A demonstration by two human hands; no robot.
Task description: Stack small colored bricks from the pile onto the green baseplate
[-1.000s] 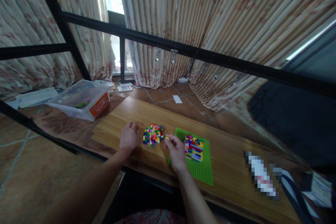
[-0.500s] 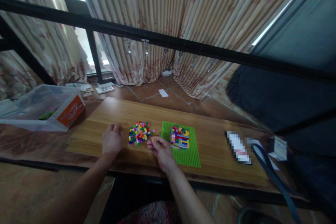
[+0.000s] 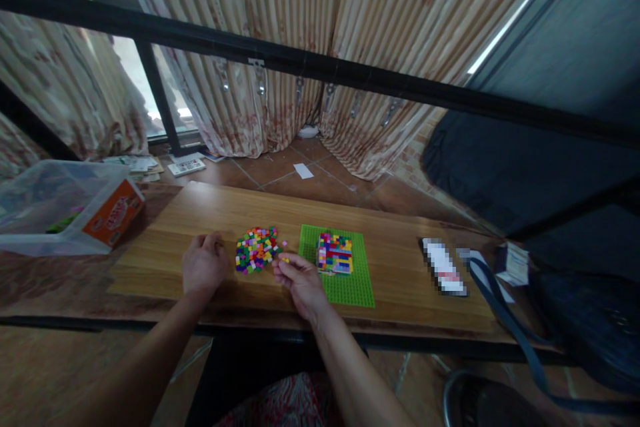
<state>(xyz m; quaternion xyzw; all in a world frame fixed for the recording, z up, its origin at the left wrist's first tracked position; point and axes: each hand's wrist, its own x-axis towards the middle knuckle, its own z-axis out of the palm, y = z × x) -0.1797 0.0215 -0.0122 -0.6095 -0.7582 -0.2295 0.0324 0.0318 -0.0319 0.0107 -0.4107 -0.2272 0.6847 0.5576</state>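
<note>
Green studded baseplate under blocky brick build

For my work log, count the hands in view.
2. The left hand is left of the brick pile; the right hand, pinching a small yellow brick, is by the left edge of the green baseplate. No others show.

Floral curtains hang at twelve o'clock behind a black rail, with a daylit window at ten, brown floor tiles at eight and a wood-grain desk at six.
</note>
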